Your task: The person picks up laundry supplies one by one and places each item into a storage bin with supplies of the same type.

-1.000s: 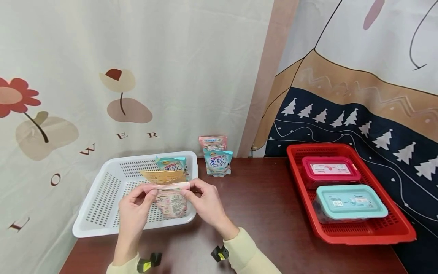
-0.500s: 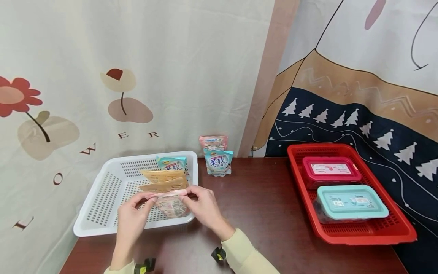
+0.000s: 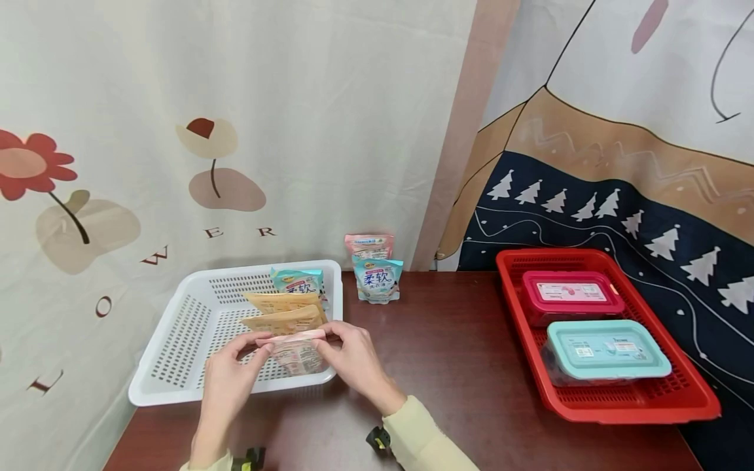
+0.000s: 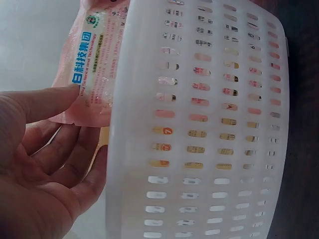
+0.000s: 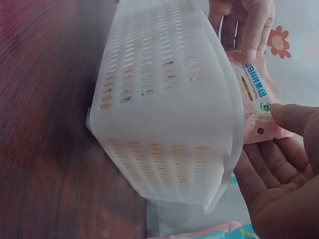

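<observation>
A pink pouch with printed text [image 3: 296,357] stands in the near right part of the white basket [image 3: 171,397]. My left hand [image 3: 231,374] pinches its top left corner between thumb and fingers, and my right hand [image 3: 355,358] pinches the top right corner. The left wrist view shows the thumb pressed on the front of the pink pouch [image 4: 94,64]. Through the basket's slots the pouch's lower part shows inside. Just behind it lean two tan packets, the nearer packet [image 3: 288,320] and the farther packet [image 3: 279,301]. A teal pouch [image 3: 297,281] stands at the back.
Right of the basket, another teal pouch [image 3: 378,280] stands on the dark table in front of a pink pouch [image 3: 369,244]. Farther right, a red basket [image 3: 624,411] holds a magenta-lidded box [image 3: 571,292] and a mint-lidded box [image 3: 609,350]. A printed curtain [image 3: 330,131] hangs behind.
Both hands have lowered the pink pouch into the white basket and toward me, uncovering the nearer tan packet. Over the last half second they have barely moved.
</observation>
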Motion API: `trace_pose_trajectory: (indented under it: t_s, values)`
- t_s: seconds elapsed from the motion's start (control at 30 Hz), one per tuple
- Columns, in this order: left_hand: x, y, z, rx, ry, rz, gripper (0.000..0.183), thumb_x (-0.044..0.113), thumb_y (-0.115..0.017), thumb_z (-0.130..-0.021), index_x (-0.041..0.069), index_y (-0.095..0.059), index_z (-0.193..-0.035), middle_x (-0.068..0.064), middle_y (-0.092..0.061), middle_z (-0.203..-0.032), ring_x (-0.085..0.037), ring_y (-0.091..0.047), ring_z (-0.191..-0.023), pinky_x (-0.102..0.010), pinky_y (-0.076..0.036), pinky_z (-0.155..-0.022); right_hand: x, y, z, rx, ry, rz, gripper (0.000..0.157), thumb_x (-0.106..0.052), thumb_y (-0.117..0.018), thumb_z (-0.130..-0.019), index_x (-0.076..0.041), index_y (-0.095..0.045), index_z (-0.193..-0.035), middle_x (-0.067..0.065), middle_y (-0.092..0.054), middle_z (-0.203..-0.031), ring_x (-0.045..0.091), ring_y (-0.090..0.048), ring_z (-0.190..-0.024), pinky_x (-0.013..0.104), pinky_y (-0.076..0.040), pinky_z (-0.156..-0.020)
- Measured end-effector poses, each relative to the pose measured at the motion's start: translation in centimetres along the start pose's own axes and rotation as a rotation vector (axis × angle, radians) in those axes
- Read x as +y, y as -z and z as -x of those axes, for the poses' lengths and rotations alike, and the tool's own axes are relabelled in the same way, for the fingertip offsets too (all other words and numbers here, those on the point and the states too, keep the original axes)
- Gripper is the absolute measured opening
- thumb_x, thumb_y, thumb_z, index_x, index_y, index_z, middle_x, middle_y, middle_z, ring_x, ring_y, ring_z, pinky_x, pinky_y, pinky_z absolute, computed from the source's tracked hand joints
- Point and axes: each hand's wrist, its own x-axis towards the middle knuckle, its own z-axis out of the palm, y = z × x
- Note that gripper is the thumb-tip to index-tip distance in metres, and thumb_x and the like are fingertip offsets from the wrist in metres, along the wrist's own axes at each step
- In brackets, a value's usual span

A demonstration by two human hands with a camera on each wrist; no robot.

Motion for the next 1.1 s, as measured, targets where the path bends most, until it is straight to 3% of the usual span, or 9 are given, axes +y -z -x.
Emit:
trace_pose_trajectory:
  t_s: [0.17, 0.3, 0.47, 0.73, 0.93, 1.1]
  values:
    - [0.6, 0.1, 0.4, 0.007, -0.024, 0.010, 0.030, 0.006, -0.083, -0.085, 0.005, -0.077, -0.115, -0.012, -0.077, -0.109, -0.030, -0.073, -0.100, -0.007, -0.041, -0.082, 0.5, 0.7, 0.5, -0.024, -0.053, -0.135, 0.022, -0.024, -0.078, -0.095, -0.012, -0.075, -0.113, -0.004, -0.074, -0.104, 0.003, -0.070, -0.092, 0.024, -0.059, -0.082]
    - [1.0, -0.1, 0.6, 0.050, -0.068, 0.021, 0.038, 0.003, -0.084, -0.082, 0.005, -0.075, -0.119, -0.013, -0.075, -0.115, -0.031, -0.071, -0.104, -0.010, -0.041, -0.087, 1.2, 1.8, 1.2, -0.012, -0.103, -0.223, 0.027, -0.026, -0.077, -0.095, -0.013, -0.074, -0.119, 0.000, -0.075, -0.112, 0.013, -0.071, -0.103, 0.035, -0.058, -0.092]
    - [1.4, -0.5, 0.7, 0.138, -0.136, 0.033, 0.040, -0.002, -0.085, -0.078, 0.003, -0.075, -0.116, -0.014, -0.071, -0.121, -0.032, -0.064, -0.114, -0.015, -0.037, -0.097, 1.9, 3.3, 1.9, 0.036, -0.127, -0.250, 0.025, -0.022, -0.076, -0.095, -0.010, -0.074, -0.118, 0.006, -0.075, -0.113, 0.017, -0.071, -0.104, 0.040, -0.057, -0.094]
    - [2.9, -0.8, 1.0, 0.223, -0.203, 0.063, 0.038, -0.007, -0.083, -0.076, 0.000, -0.076, -0.112, -0.013, -0.070, -0.124, -0.034, -0.062, -0.120, -0.010, -0.030, -0.101, 2.5, 5.9, 2.3, 0.104, -0.125, -0.253, 0.023, -0.023, -0.075, -0.097, -0.013, -0.075, -0.118, 0.006, -0.074, -0.116, 0.020, -0.071, -0.107, 0.038, -0.057, -0.094]
    - [4.9, -1.7, 1.2, 0.206, -0.307, 0.135, 0.038, -0.010, -0.083, -0.076, -0.001, -0.076, -0.112, -0.010, -0.072, -0.121, -0.029, -0.062, -0.116, -0.012, -0.034, -0.101, 2.8, 7.7, 2.4, 0.163, -0.139, -0.257, 0.022, -0.024, -0.075, -0.097, -0.016, -0.075, -0.117, 0.006, -0.074, -0.117, 0.023, -0.071, -0.108, 0.042, -0.057, -0.095]
    - [6.6, -3.2, 1.5, 0.148, -0.333, 0.196, 0.040, -0.009, -0.084, -0.077, 0.002, -0.076, -0.115, -0.008, -0.072, -0.122, -0.028, -0.062, -0.118, -0.014, -0.034, -0.101, 3.0, 9.0, 2.5, 0.202, -0.160, -0.251, 0.022, -0.024, -0.075, -0.098, -0.016, -0.075, -0.119, 0.008, -0.073, -0.119, 0.022, -0.070, -0.109, 0.039, -0.056, -0.095]
